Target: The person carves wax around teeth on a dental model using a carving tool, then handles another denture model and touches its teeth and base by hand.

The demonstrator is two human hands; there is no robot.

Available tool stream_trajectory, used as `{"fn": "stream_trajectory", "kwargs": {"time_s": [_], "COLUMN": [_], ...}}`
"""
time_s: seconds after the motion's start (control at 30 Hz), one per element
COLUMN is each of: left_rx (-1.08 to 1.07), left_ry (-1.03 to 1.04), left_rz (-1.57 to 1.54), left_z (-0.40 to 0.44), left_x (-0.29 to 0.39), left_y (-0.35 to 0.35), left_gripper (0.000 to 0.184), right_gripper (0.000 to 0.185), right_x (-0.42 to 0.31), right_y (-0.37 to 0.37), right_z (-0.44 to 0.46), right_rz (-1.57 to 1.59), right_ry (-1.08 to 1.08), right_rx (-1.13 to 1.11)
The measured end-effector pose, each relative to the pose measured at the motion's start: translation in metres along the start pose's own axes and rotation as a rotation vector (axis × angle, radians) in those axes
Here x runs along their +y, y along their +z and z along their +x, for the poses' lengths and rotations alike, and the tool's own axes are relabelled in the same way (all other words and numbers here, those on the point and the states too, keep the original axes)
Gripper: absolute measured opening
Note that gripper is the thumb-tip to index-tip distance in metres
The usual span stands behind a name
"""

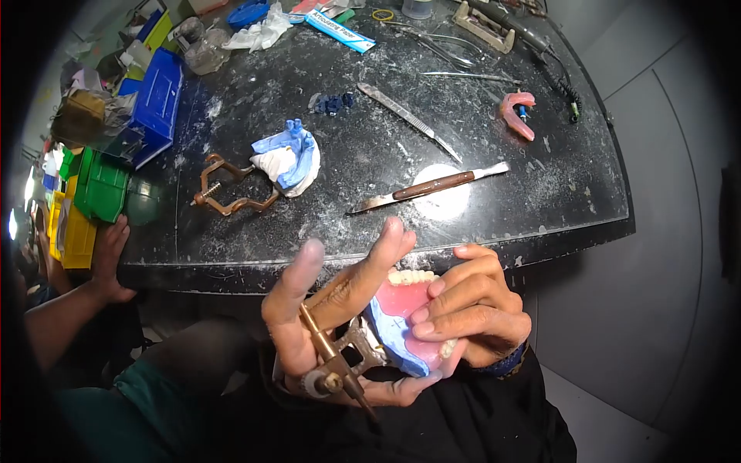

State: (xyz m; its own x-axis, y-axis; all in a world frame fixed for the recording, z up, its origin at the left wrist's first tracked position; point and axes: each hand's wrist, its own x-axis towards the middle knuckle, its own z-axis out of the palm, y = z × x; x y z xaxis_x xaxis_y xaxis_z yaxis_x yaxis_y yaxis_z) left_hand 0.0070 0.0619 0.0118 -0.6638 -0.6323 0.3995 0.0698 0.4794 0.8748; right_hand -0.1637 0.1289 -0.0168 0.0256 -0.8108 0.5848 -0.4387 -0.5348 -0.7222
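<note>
My left hand (347,293) is wrapped round a brass dental articulator (332,363) just in front of the bench edge. A blue dental cast (392,332) sits on the articulator, tilted. Against the cast lies a pink denture base (403,298) with a row of cream teeth along its rim. My right hand (486,305) grips the denture from the right, fingertips on the pink surface and thumb low near the teeth. Part of the denture is hidden behind those fingers. My left thumb and index finger stick up, apart from the denture.
On the dusty black bench (255,247) lie a wooden-handled wax knife (434,186), a metal scalpel (401,112), a blue-and-white cast (297,162) with a brass frame, and a pink denture piece (515,116). Plastic bins (158,104) stand left, near another person's hand (112,258).
</note>
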Motion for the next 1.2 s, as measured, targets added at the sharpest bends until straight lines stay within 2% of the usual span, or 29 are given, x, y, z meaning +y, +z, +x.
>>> {"fn": "stream_trajectory", "kwargs": {"time_s": [0.03, 0.1, 0.13, 0.2, 0.33, 0.4, 0.53, 0.6, 0.63, 0.7, 0.77, 0.83, 0.87, 0.93, 1.0, 1.07, 1.1, 1.13, 1.2], "left_rx": [0.15, 0.137, -0.025, -0.167, -0.103, -0.099, -0.118, -0.054, 0.019, 0.163, 0.22, -0.23, -0.382, -0.628, -0.671, -0.848, -0.695, -0.66, -0.436], "left_ry": [0.048, 0.119, 0.142, 0.139, 0.167, 0.069, -0.465, -0.449, -0.306, -0.014, -0.2, -0.503, -0.58, -0.756, -0.859, -0.795, -0.839, -0.798, -0.789], "left_rz": [-0.028, 0.048, 0.152, 0.236, 0.126, -0.169, -1.191, -1.277, -1.113, -0.78, -0.756, -0.96, -1.039, -1.099, -1.351, -1.438, -1.464, -1.583, -1.928], "left_z": [0.0, -0.002, -0.004, -0.008, -0.012, -0.013, -0.027, -0.03, -0.033, -0.038, -0.049, -0.039, -0.029, -0.018, -0.029, -0.023, -0.022, -0.028, -0.026], "left_x": [-0.002, -0.003, -0.006, -0.006, -0.016, -0.018, -0.01, -0.009, -0.014, -0.027, -0.019, -0.03, -0.025, -0.015, -0.008, -0.021, -0.014, -0.022, -0.017], "left_y": [0.012, 0.009, -0.007, -0.014, -0.009, -0.009, -0.001, 0.006, 0.014, 0.032, 0.025, 0.0, -0.004, -0.006, -0.008, -0.007, -0.007, -0.002, 0.01], "left_gripper": [0.109, 0.111, 0.122, 0.135, 0.131, 0.124, 0.108, 0.1, 0.095, 0.087, 0.085, 0.087, 0.094, 0.12, 0.108, 0.094, 0.082, 0.075, 0.072], "right_gripper": [0.029, 0.025, 0.024, 0.023, 0.017, 0.014, 0.011, 0.014, 0.017, 0.02, 0.022, 0.023, 0.021, 0.018, 0.016, 0.016, 0.018, 0.022, 0.032], "right_x": [-0.001, -0.005, -0.006, -0.01, -0.012, -0.011, -0.014, -0.018, -0.021, -0.01, -0.012, -0.013, -0.012, -0.011, -0.016, -0.016, -0.018, -0.019, -0.021], "right_y": [0.001, 0.004, 0.005, 0.009, 0.013, 0.015, 0.01, 0.003, -0.006, -0.012, -0.021, -0.025, -0.023, -0.024, -0.031, -0.036, -0.043, -0.04, -0.034], "right_z": [0.0, -0.001, -0.001, -0.002, -0.005, -0.007, -0.007, -0.009, -0.013, -0.017, -0.011, -0.006, -0.002, 0.007, 0.016, 0.018, 0.02, 0.017, 0.011], "right_rz": [0.017, 0.054, 0.051, 0.046, 0.034, 0.025, 0.002, -0.059, -0.043, -0.065, -0.035, -0.001, 0.03, 0.067, 0.072, 0.102, 0.06, 0.01, -0.079], "right_ry": [0.003, 0.011, 0.013, 0.02, 0.011, 0.002, -0.038, -0.096, -0.082, -0.286, -0.355, -0.408, -0.451, -0.499, -0.502, -0.438, -0.368, -0.307, -0.173], "right_rx": [0.019, 0.058, 0.073, 0.102, 0.149, 0.171, 0.179, 0.188, 0.153, 0.169, 0.105, 0.047, 0.024, -0.089, -0.256, -0.333, -0.363, -0.288, -0.149]}}
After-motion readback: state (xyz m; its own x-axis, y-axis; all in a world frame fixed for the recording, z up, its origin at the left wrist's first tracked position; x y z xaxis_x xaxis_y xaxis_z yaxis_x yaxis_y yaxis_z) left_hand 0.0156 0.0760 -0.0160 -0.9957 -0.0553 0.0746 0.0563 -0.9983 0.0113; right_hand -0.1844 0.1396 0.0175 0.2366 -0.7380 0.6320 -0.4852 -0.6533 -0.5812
